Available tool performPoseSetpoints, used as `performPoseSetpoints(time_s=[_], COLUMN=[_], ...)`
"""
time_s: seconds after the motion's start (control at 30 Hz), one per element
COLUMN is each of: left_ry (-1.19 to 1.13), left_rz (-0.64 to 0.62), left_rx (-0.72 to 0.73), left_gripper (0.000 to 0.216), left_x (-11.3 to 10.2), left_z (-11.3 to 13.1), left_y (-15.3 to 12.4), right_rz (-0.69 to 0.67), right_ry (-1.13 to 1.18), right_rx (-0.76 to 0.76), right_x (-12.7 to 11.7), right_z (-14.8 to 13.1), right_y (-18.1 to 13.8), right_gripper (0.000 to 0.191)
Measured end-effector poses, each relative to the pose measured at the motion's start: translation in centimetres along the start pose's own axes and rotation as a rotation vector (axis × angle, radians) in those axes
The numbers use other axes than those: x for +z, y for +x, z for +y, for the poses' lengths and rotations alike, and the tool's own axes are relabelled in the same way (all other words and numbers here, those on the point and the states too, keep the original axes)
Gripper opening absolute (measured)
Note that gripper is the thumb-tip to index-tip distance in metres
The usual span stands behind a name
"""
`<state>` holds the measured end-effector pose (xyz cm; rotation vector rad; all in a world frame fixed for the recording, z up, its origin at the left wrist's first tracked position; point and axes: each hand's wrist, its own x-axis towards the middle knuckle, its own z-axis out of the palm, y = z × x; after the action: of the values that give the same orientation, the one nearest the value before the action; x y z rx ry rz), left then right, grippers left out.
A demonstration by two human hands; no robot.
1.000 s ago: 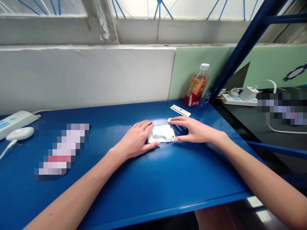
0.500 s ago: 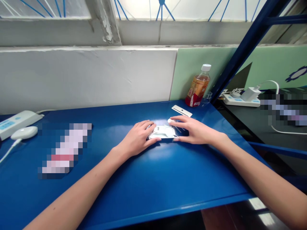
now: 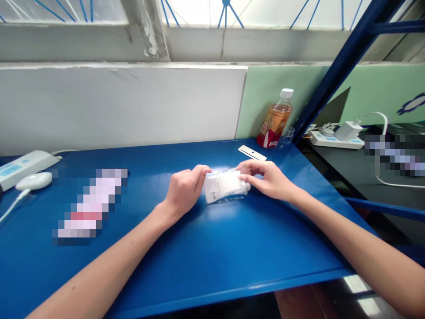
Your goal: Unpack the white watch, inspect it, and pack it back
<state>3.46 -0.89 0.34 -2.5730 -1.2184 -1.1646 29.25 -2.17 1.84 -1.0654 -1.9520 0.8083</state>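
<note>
A small silvery-white foil pouch (image 3: 224, 186) is lifted just above the blue table (image 3: 206, 248), its printed face tilted toward me. My left hand (image 3: 184, 190) pinches its left edge with curled fingers. My right hand (image 3: 265, 179) grips its right edge between thumb and fingers. A small white round piece shows at the pouch's lower right corner beside my right thumb. A flat white test strip (image 3: 252, 153) lies on the table just behind my right hand.
A bottle of amber drink (image 3: 276, 119) with a white cap stands at the back right. A white power strip (image 3: 20, 164) and a white puck with a cable (image 3: 31, 181) lie at far left. Another power strip with a charger (image 3: 338, 135) sits on the dark bench at right.
The pouch lay flat on the table under both hands; now both hands have pinched its edges and raised and turned it so its printed side faces me.
</note>
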Motion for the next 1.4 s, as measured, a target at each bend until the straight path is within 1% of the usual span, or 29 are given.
performPoseSetpoints(time_s=[0.07,0.1,0.13,0.2,0.23,0.3,0.37,0.47,0.53,0.6,0.7,0.73,0.8,0.9,1.0,1.13,1.27,1.4], left_ry=[0.097,0.117,0.114,0.047,0.002,-0.066,-0.093,-0.094,-0.093,-0.090,-0.092,-0.096,-0.104,-0.112,-0.118,-0.127,-0.128,-0.114], left_rz=[-0.018,-0.035,-0.058,-0.170,-0.241,-0.376,-0.458,-0.506,-0.526,-0.536,-0.531,-0.529,-0.521,-0.509,-0.500,-0.482,-0.459,-0.486], left_rx=[-0.122,-0.152,-0.151,-0.047,0.016,0.095,0.100,0.060,0.033,0.014,0.005,0.004,-0.003,-0.017,-0.012,-0.014,-0.030,-0.019], left_gripper=[0.044,0.043,0.042,0.040,0.045,0.066,0.081,0.081,0.079,0.078,0.076,0.076,0.075,0.072,0.069,0.068,0.071,0.080], left_x=[-0.3,-0.5,-0.6,-0.8,-0.8,-0.6,-0.3,0.1,0.3,0.3,0.3,0.3,0.3,0.3,0.3,0.3,0.2,-0.3], left_z=[0.0,0.1,0.2,0.3,0.3,0.1,-0.2,-0.7,-0.8,-0.7,-0.6,-0.6,-0.6,-0.6,-0.6,-0.4,-0.3,-0.6], left_y=[0.3,0.4,0.6,0.9,1.0,0.9,0.7,0.3,0.2,0.1,0.2,0.2,0.2,0.2,0.2,0.1,0.3,0.7], right_rz=[-0.015,-0.020,-0.019,-0.001,0.007,0.015,0.011,0.001,-0.027,-0.111,-0.264,-0.289,-0.302,-0.296,-0.329,-0.359,-0.339,-0.325], right_ry=[0.037,0.033,0.012,-0.052,-0.083,-0.140,-0.206,-0.347,-0.440,-0.503,-0.544,-0.549,-0.552,-0.566,-0.595,-0.585,-0.575,-0.537], right_rx=[0.088,0.112,0.125,0.123,0.112,0.083,0.060,-0.006,-0.091,-0.151,-0.164,-0.162,-0.154,-0.127,-0.097,-0.079,-0.060,-0.055], right_x=[0.1,0.1,0.1,0.1,0.2,0.2,0.2,0.1,-0.2,-0.5,-0.8,-0.8,-0.8,-0.8,-0.9,-1.1,-1.0,-1.0], right_z=[0.3,0.5,0.7,1.1,1.2,1.4,1.6,1.9,1.9,1.8,1.6,1.5,1.5,1.6,1.7,1.8,1.7,1.7], right_y=[0.1,0.1,0.2,0.2,0.2,0.2,0.2,0.2,0.1,-0.1,-0.3,-0.3,-0.3,-0.3,-0.3,-0.4,-0.4,-0.3], right_gripper=[0.021,0.023,0.023,0.023,0.023,0.022,0.020,0.019,0.024,0.036,0.065,0.072,0.080,0.086,0.089,0.083,0.084,0.089])
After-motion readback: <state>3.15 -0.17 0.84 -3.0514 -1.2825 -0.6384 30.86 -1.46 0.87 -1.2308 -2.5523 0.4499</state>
